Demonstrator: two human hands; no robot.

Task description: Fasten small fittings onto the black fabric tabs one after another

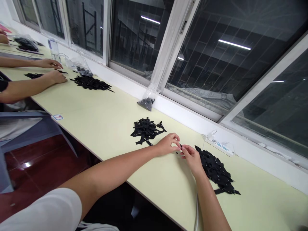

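Fingertips of the left hand and the right hand are brought together over the pale green table, and a small black strip is pinched between them, just above the tabletop. A loose heap of black strips is seen just beside the left hand, a larger pile against the right. A plastic bag is propped by the window frame, and a co-worker's hands are laid farther along the table.
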